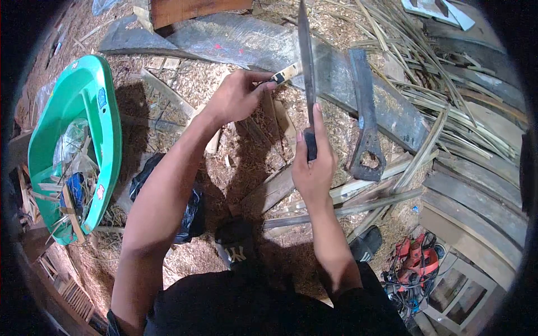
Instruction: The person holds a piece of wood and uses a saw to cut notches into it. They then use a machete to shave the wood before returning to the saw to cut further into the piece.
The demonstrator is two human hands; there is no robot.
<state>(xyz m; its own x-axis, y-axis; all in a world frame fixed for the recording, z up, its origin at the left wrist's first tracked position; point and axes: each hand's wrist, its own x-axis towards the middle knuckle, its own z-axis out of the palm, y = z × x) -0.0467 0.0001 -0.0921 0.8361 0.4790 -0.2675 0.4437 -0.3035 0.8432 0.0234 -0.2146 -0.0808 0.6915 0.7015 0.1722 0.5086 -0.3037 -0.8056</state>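
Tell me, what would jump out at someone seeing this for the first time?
Probably the bright green tub at the left, with wood scraps and clear plastic inside, vivid against the pale shavings. Next, the long blade pointing up near the top centre, its dark handle in the right hand, beside the small pale piece pinched in the left hand. Red gear tangled with cables stands out at the lower right.
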